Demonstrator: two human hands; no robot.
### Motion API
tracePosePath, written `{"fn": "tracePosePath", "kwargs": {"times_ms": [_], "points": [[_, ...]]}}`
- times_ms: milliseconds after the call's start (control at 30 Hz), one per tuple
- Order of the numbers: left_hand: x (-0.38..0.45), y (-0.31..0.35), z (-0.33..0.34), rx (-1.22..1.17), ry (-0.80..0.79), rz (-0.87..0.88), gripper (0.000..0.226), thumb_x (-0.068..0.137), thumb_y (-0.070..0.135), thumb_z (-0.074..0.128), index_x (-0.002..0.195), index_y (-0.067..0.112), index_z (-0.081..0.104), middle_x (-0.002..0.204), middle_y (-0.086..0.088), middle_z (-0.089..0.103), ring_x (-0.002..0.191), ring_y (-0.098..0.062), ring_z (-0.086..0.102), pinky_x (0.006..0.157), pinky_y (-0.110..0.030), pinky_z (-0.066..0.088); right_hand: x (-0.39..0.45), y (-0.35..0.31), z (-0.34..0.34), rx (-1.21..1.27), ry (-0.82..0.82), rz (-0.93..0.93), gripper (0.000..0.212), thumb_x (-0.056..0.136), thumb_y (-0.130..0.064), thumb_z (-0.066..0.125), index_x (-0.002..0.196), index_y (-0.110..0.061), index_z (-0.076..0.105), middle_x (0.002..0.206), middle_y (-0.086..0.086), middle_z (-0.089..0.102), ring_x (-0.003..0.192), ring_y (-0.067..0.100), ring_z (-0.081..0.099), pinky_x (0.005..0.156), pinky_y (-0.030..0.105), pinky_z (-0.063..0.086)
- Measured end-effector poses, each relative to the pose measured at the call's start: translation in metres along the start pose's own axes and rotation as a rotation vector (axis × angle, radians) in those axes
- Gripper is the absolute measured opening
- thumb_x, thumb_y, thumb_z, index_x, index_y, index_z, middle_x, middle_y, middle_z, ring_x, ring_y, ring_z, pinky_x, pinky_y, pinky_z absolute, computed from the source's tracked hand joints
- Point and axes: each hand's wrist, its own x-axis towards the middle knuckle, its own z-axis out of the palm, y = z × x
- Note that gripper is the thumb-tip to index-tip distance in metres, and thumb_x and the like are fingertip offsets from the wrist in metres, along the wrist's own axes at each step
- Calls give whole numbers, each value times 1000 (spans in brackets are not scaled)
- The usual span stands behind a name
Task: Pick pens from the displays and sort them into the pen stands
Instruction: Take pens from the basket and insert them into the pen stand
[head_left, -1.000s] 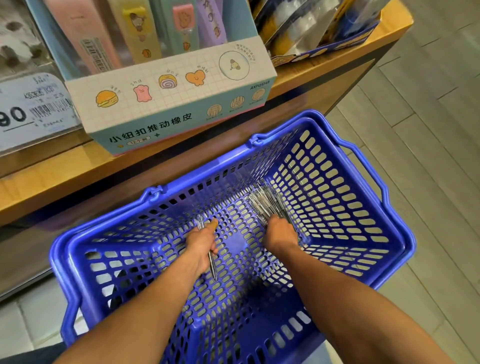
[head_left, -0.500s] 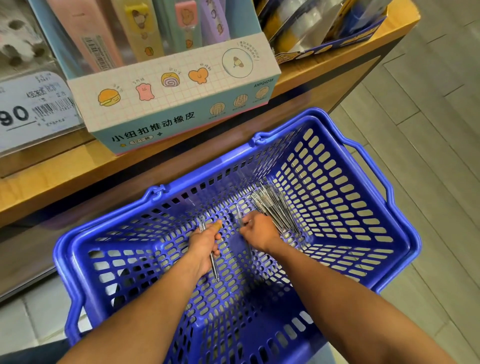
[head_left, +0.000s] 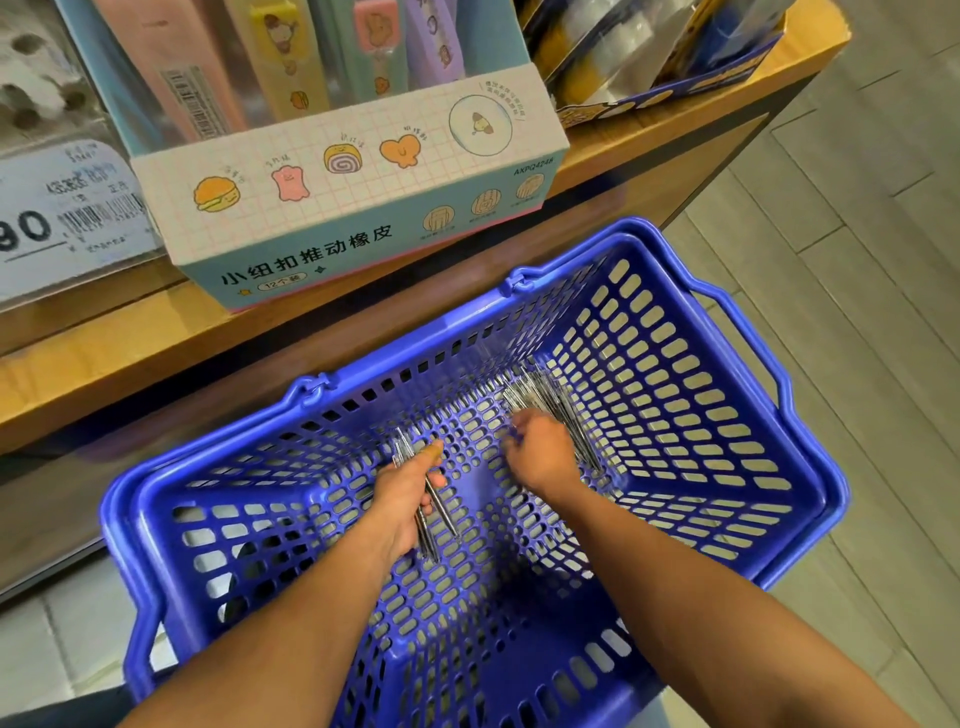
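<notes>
Both my hands are down inside a blue plastic shopping basket (head_left: 810, 499). My left hand (head_left: 402, 499) is closed around a few slim silvery pens (head_left: 441, 506) that stick out above and below the fist. My right hand (head_left: 543, 452) rests with fingers curled on the near end of a loose pile of similar pens (head_left: 550, 397) lying on the basket floor at the far right. Whether it grips any pen is hidden under the hand.
A wooden shelf (head_left: 130, 353) runs behind the basket. On it stands a pastel cardboard display box (head_left: 358, 208) with cartoon stickers, a price tag (head_left: 67, 208) at left and a second display tray (head_left: 665, 67) at right. Grey floor tiles (head_left: 872, 260) lie to the right.
My right hand went left toward the left hand, then back right onto the pile's near end. My left hand kept its pens and barely moved.
</notes>
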Motion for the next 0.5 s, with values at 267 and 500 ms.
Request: {"fn": "tracePosePath", "kwargs": {"times_ms": [267,500], "points": [[-1,5,0,-147,-95,-41,8,95,19,65,97,11,67,52,1,52,46,-13,48,45,-26,44,-2,33,11,-389,-34,69,45,90,1,55,132,-5,39,129,16,51,112,32,57,93,40,49],[0,6,0,-152,-92,-53,6,95,16,64,98,11,66,56,0,56,45,-12,49,44,-26,44,1,26,11,-533,-12,36,29,91,-4,57,119,-3,51,106,14,65,92,27,66,77,32,56]]}}
